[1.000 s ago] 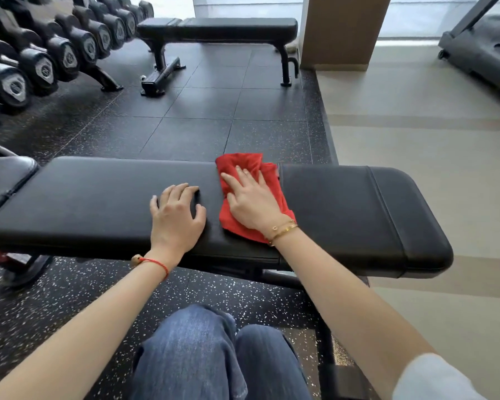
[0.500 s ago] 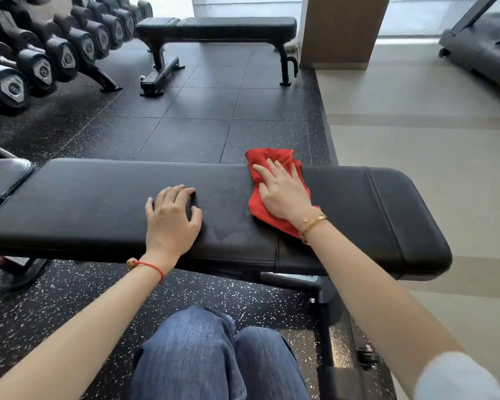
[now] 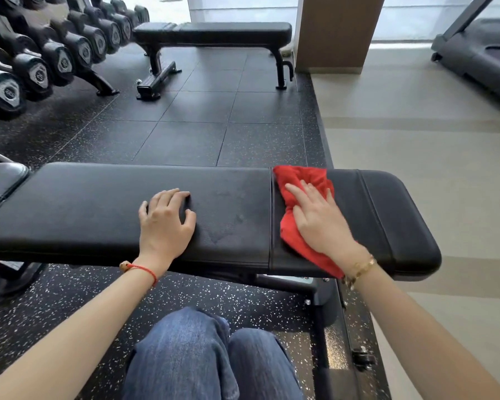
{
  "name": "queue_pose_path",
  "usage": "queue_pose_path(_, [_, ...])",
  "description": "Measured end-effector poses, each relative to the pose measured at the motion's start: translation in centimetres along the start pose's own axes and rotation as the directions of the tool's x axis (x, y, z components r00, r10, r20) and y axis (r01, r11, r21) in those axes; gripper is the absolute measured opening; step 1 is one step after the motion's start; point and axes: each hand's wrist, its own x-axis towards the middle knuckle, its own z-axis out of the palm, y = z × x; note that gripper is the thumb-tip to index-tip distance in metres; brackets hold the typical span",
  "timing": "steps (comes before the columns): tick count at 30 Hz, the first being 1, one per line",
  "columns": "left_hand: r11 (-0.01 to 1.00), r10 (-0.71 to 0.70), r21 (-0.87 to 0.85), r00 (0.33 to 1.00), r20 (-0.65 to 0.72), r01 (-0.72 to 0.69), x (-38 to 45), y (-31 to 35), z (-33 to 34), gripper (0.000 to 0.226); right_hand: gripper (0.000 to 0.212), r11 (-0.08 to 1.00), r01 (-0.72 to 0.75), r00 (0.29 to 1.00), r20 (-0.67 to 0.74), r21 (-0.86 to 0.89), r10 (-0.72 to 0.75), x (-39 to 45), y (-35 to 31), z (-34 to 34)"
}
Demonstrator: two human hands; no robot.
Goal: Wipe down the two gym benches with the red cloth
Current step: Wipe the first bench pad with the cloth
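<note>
Far left: a sloped rack of black round-ended dumbbells [image 3: 38,73] on speckled black rubber floor tiles [image 3: 185,134]. Behind, toward the window: a second flat black padded gym bench [image 3: 214,31] on a dark metal frame, well apart from the near one. Across the foreground: a long black padded vinyl gym bench [image 3: 98,209], lying crosswise, with a faint damp sheen on the pad between the two hands. Left hand [image 3: 163,223] flat on the pad near its middle, palm down, fingers loosely spread and slightly curled, gripping nothing; a red string bracelet [image 3: 145,269] at the wrist. Further right, just past a seam in the pad: a crumpled red cloth [image 3: 298,180], bunched across the width of the bench from far edge to near edge. Right hand [image 3: 319,220] pressed flat on top of the cloth, fingers extended and a little apart, pinning it against the vinyl rather than clutching it; a gold chain bracelet [image 3: 358,271] at the wrist. Below, blue denim knees [image 3: 202,356]. Right side: pale beige smooth flooring [image 3: 430,140] and a dark treadmill [image 3: 479,53] in the upper corner.
</note>
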Motion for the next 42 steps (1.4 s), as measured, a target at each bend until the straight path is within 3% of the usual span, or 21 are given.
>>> queue_pose_path(4, [1.0, 0.007, -0.008, 1.0, -0.002, -0.007, 0.0, -0.2, 0.0, 0.037, 0.052, 0.98, -0.197, 0.98, 0.018, 0.041, 0.196, 2.5, 3.4, -1.0])
queue_pose_path(16, [1.0, 0.003, -0.021, 1.0, 0.016, -0.002, -0.2, -0.1, -0.2, 0.038, 0.052, 0.94, -0.335, 0.938, -0.068, 0.073, 0.339, -6.5, 7.5, -3.0])
queue_pose_path(25, [1.0, -0.025, -0.014, 0.999, 0.035, 0.025, -0.3, 0.7, -0.5, 0.04, 0.051, 0.903, -0.429, 0.903, -0.006, 0.035, 0.429, 1.0, 8.6, -2.6])
queue_pose_path(29, [0.999, -0.032, -0.018, 0.999, 0.038, 0.032, -0.3, 0.8, -0.6, 0.04, 0.049, 0.951, -0.306, 0.952, 0.003, 0.046, 0.306, 3.6, 3.9, -1.2])
queue_pose_path(33, [0.999, -0.03, -0.032, 0.999, 0.033, 0.031, -0.3, 0.8, -0.6, 0.04, 0.049, 0.996, -0.06, 0.998, 0.026, 0.06, 0.058, 4.5, -3.7, 0.7])
queue_pose_path(37, [0.999, -0.024, -0.035, 0.999, 0.029, 0.025, -0.3, 0.4, -0.4, 0.04, 0.05, 0.97, 0.218, 0.974, 0.039, 0.106, -0.223, 2.8, -9.3, 2.1])
queue_pose_path(40, [0.999, -0.022, -0.034, 0.999, 0.031, 0.023, -0.2, 0.1, -0.2, 0.04, 0.051, 0.948, 0.276, 0.956, 0.057, 0.156, -0.288, 1.9, -8.7, 2.1])
queue_pose_path(42, [0.999, -0.017, -0.036, 1.0, 0.027, 0.018, -0.2, 0.0, -0.1, 0.039, 0.051, 0.958, 0.241, 0.966, 0.057, 0.158, -0.253, 2.6, -7.4, 1.9])
